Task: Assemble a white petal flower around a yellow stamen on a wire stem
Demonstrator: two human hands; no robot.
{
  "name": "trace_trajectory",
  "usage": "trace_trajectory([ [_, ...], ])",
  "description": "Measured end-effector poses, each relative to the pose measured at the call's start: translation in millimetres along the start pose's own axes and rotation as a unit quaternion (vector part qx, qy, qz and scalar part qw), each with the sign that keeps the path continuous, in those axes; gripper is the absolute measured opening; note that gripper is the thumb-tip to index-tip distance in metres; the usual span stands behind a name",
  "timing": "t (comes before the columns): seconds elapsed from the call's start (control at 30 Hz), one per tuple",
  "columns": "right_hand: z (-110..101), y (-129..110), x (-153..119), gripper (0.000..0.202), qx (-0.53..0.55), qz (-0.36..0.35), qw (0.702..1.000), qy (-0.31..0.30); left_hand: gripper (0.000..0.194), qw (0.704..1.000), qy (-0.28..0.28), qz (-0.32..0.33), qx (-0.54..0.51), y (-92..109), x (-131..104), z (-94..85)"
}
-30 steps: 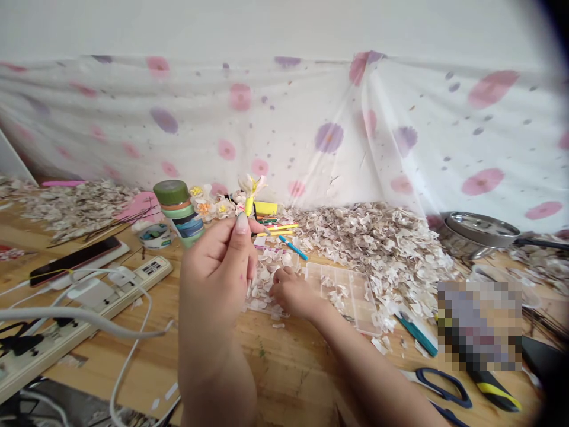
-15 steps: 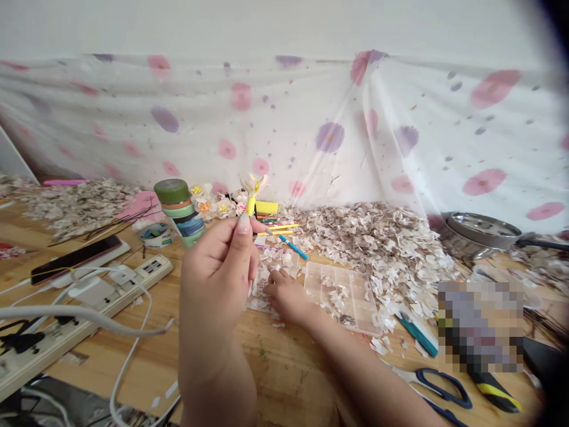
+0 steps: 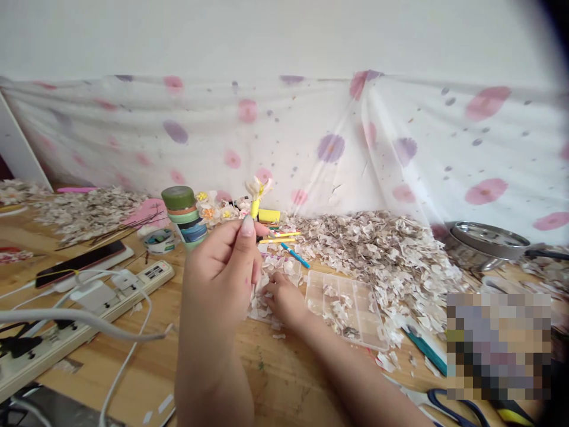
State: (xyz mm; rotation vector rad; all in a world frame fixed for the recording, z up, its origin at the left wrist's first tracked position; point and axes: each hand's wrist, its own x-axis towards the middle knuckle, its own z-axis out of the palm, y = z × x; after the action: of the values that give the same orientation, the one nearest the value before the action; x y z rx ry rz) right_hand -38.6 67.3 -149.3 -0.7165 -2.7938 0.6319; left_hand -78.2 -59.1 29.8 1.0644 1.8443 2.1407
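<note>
Pinched between the fingertips of my left hand [image 3: 226,267] is a small flower [image 3: 256,193] with pale petals and a yellow stem, held upright. My right hand [image 3: 284,299] reaches down among white petal flakes [image 3: 260,308] in a clear tray just right of my left hand. Its fingers are bent together at the flakes, and what they hold, if anything, is too small to name. A divided clear plastic box [image 3: 367,311] with a few flakes lies to the right of that hand.
A green-lidded jar [image 3: 184,216] stands behind my left hand. At left are a power strip [image 3: 153,273], cables and a phone [image 3: 80,264]. A large flake pile [image 3: 382,243], metal pan [image 3: 489,243], teal cutter [image 3: 424,350] and scissors [image 3: 457,406] are at right.
The whole view has shifted slightly, so the table sits lower in it. My left hand still holds the flower; my right fingers remain among the flakes, slightly repositioned.
</note>
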Motion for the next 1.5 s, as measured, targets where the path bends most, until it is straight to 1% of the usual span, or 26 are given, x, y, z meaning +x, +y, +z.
trace_trajectory([
  [0.23, 3, -1, -1, 0.017, 0.0, 0.012, 1.0, 0.005, 0.027, 1.0, -0.009, 0.026, -0.015, -6, 2, -1.4],
  [0.33, 6, -1, -1, 0.017, -0.005, 0.008, 1.0, 0.004, 0.026, 0.999, -0.015, 0.028, -0.02, -6, 4, -0.3],
  [0.5, 7, -1, 1, 0.018, -0.025, 0.004, 1.0, 0.001, 0.024, 0.999, 0.002, 0.024, -0.022, -5, 3, 0.5],
  [0.67, 4, -2, 1, 0.019, -0.044, -0.014, 0.999, -0.005, 0.026, 0.998, -0.005, 0.049, -0.027, -7, 4, -2.9],
  [0.87, 1, -5, -3, 0.017, -0.046, -0.009, 0.999, -0.001, 0.022, 0.999, 0.004, 0.028, -0.045, -4, 1, -3.0],
  [1.07, 3, -4, -3, 0.009, -0.017, -0.016, 1.0, 0.021, 0.027, 0.996, -0.031, 0.08, -0.008, -11, 7, -3.1],
  [1.17, 5, -3, -3, 0.008, 0.001, -0.015, 1.0, 0.026, 0.025, 0.997, -0.036, 0.065, -0.025, -13, 7, -0.4],
  [1.27, 5, -2, -3, 0.009, 0.024, -0.01, 0.999, 0.024, 0.023, 0.998, -0.036, 0.046, -0.039, -11, 3, 3.8],
  [1.33, 1, -1, -4, 0.009, 0.045, -0.008, 0.999, 0.027, 0.023, 0.998, -0.035, 0.039, -0.032, -8, 1, 6.3],
  [1.4, -8, 1, -3, 0.007, 0.074, -0.008, 0.996, 0.038, 0.022, 0.998, -0.04, 0.033, -0.017, -7, 0, 8.1],
  [1.43, -14, 2, -3, 0.005, 0.093, -0.008, 0.995, 0.047, 0.022, 0.998, -0.049, 0.03, -0.006, -7, 1, 8.8],
  [1.5, -33, 5, -3, 0.002, 0.138, -0.012, 0.988, 0.069, 0.023, 0.996, -0.085, 0.019, 0.025, -12, 5, 10.1],
])
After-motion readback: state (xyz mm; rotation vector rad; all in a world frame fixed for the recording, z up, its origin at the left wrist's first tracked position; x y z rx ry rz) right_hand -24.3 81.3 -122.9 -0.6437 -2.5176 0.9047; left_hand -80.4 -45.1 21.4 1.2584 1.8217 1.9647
